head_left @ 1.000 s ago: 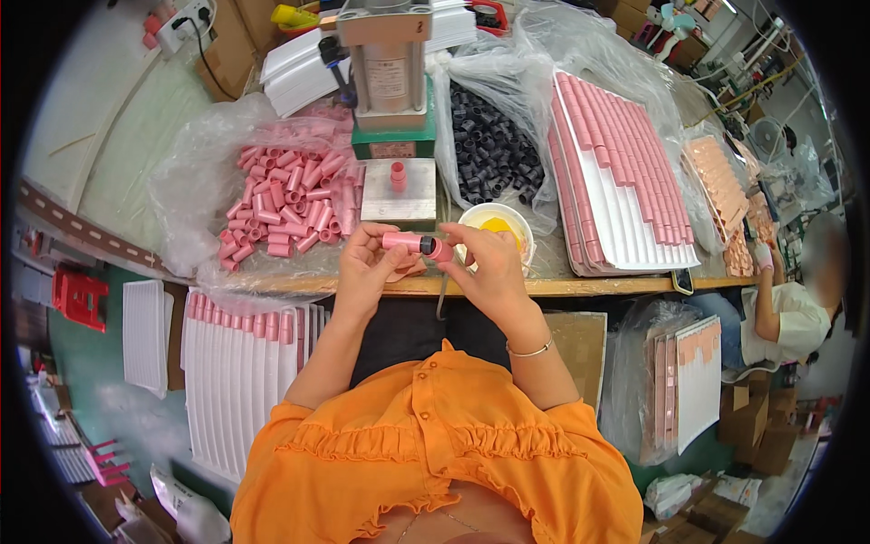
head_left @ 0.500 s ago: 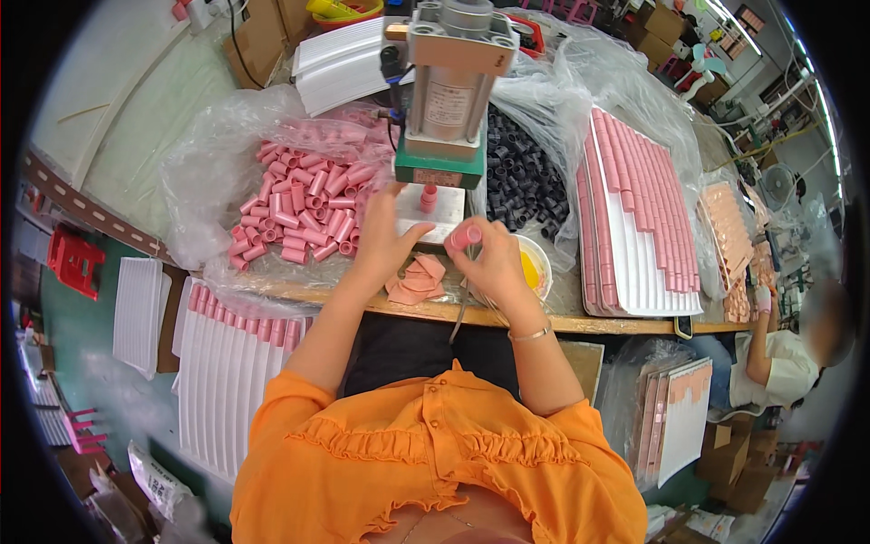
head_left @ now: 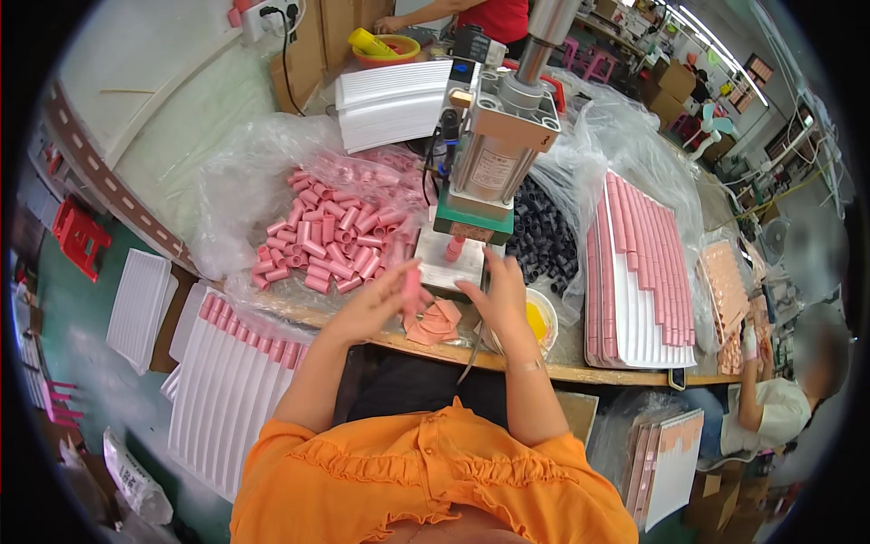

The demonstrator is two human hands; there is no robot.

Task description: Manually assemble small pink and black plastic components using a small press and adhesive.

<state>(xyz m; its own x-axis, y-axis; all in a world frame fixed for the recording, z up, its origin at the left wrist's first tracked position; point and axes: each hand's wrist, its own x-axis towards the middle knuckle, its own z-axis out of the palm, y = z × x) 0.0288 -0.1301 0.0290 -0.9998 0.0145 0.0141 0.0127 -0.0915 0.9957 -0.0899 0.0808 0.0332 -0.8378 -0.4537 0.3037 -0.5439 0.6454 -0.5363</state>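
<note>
One wooden-edged worktop (head_left: 580, 371) crosses the view in front of a person in an orange top, seen from above. At its middle stands one press (head_left: 494, 168), a metal cylinder over a green block. To the right lies one tray stack (head_left: 648, 272), white and largely covered by rows of pink tubes, too many to count. One white stack (head_left: 394, 104) lies behind, left of the press. A second tray stack, the lower stack (head_left: 227, 399), sits below the worktop at left, with one row of pink tubes along its top.

Two heaps flank the press, both too numerous to count: a tube heap (head_left: 331, 236) of pink tubes on the left, in clear plastic, and a black heap (head_left: 548, 240) of short parts on the right. Two other people show clearly, one in white (head_left: 770, 412) at far right and one in red (head_left: 497, 20) at the top.

Both of the person's hands are over the worktop. The right hand (head_left: 506, 304) is beside the press's one metal plate (head_left: 435, 263), fingers spread and seemingly bare; whether they touch it, I cannot tell. Just right of that hand is one white tub (head_left: 555, 339) containing something yellow. The left hand (head_left: 373, 306) is near the tube heap.

Below the plate lies one cluster of pink scraps (head_left: 435, 323). The left fingers pinch one pink tube (head_left: 412, 292), blurred, above those scraps. One small pink piece (head_left: 455, 248) stands upright on the plate.
</note>
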